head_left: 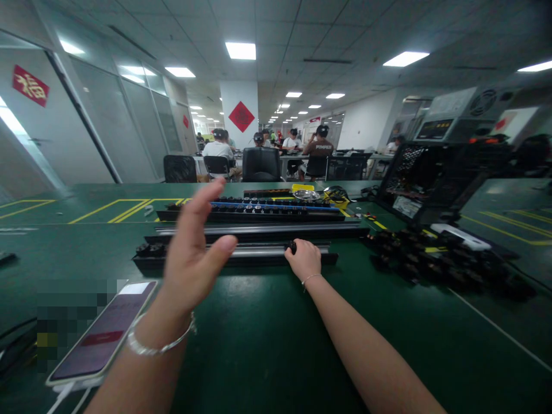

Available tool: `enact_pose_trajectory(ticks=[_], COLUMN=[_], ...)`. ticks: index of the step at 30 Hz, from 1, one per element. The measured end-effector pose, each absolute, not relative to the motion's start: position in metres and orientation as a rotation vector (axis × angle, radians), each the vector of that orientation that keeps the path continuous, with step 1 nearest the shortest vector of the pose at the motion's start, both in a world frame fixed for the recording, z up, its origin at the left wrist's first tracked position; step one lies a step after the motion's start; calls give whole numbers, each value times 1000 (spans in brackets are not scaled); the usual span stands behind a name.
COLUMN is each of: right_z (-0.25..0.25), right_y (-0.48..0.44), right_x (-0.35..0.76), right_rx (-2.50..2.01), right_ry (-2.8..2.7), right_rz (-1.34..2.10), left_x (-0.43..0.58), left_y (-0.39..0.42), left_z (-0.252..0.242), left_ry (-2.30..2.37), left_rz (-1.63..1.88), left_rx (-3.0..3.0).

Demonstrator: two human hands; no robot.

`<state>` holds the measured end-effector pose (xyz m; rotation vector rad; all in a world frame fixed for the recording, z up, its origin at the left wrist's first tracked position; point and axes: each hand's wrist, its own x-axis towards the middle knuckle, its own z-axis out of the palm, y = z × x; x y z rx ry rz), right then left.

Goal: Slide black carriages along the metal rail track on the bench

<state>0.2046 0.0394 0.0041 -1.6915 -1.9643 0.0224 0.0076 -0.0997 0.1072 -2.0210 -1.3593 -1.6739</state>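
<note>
The left hand point(188, 259) gapes empty; the right hand point(306, 260) pinches a small black piece point(293, 246) at a long silver-and-black rail point(254, 252).

The single head camera is sitting on the person's head, looking forward and slightly down over the green tabletop point(259, 356). The forearms point(366, 351) are showing at the bottom edge. The left hand point(187, 256) is standing nearer the lens and appearing larger; the right hand point(305, 260) is lying farther off, near centre. Black rails point(267, 232) are spanning the middle distance. The upper part is taking in the ceiling point(276, 23) and distant room; at left, the partition point(99, 109) is appearing tilted.
</note>
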Motion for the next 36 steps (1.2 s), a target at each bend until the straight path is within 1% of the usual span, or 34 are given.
enact_pose_trajectory(ticks=[2,5,7,10,14,36], right_z=[4,3,3,3,1,4], right_y=[41,42,42,42,41,49], right_x=[205,207,209,210,211,237], right_rx=[-1694,-1688,-1680,-1663,-1670,-1729], right_ry=[-1965,-1969,-1976,-1976,-1942,-1976], right_rz=[20,8,3,-2,-10,-25], left_x=[8,6,5,5,7,11], left_y=[-68,-29,-17,-13,-16,-20], left_z=[78,20,-9,-25,-20,-16], left_ry=[-1599,-2080,-2149,-2146,-2137,-2107], left_rz=[-1439,-947,-708,-532,-469,-450], left_rx=[-2102,-2041,-2024,-2002,-1975,-1935])
